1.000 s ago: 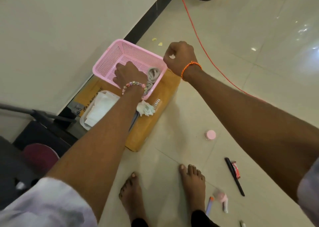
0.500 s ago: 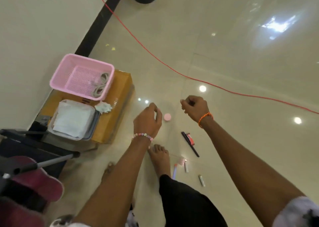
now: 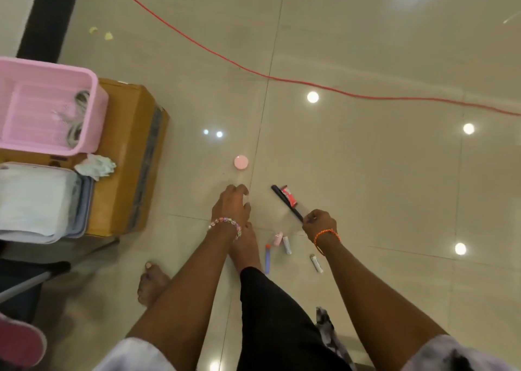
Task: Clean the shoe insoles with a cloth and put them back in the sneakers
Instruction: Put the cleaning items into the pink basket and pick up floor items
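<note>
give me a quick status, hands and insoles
Left hand open, reaching floorward. Right hand pinching black comb. No insoles or sneakers in view. Small items scattered underfoot.

A basket sat on a box at the floor's left edge, what seemed a folded cloth before it, a round lid lying to their right.

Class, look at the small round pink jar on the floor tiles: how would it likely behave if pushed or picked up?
The pink jar sits flat and squat, so it probably slides rather than tips on the glossy floor. Knocked onto its edge, its round outline suggests it could roll. It looks small enough to be light, perhaps lifted with a pinch.
</note>
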